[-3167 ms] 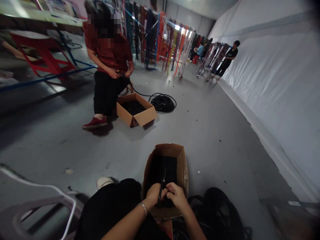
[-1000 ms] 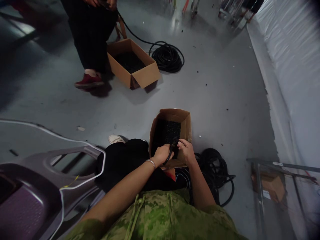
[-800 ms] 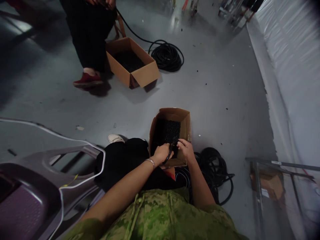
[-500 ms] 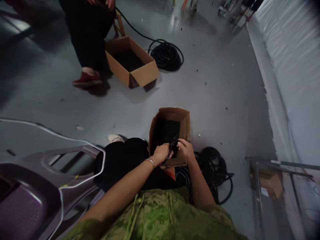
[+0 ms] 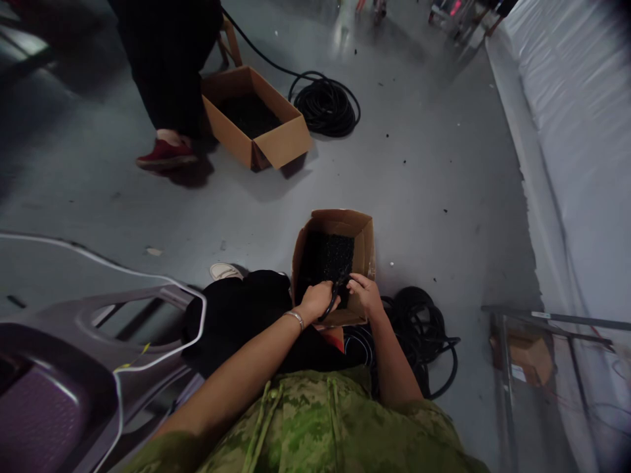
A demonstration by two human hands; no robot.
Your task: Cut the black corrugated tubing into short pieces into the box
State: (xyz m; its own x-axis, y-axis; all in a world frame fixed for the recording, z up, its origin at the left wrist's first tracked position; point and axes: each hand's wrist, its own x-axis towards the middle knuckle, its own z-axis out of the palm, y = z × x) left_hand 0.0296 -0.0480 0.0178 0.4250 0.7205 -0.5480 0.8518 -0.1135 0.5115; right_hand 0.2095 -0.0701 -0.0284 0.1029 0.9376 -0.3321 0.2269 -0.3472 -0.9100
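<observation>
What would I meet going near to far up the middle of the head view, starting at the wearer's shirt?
Camouflage shirt → left hand and right hand, side by side on a black cable → near cardboard box → bare grey floor → far cardboard box → black cable coil.

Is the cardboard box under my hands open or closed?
Open. The cardboard box has its flaps up, showing small black pieces inside.
</observation>
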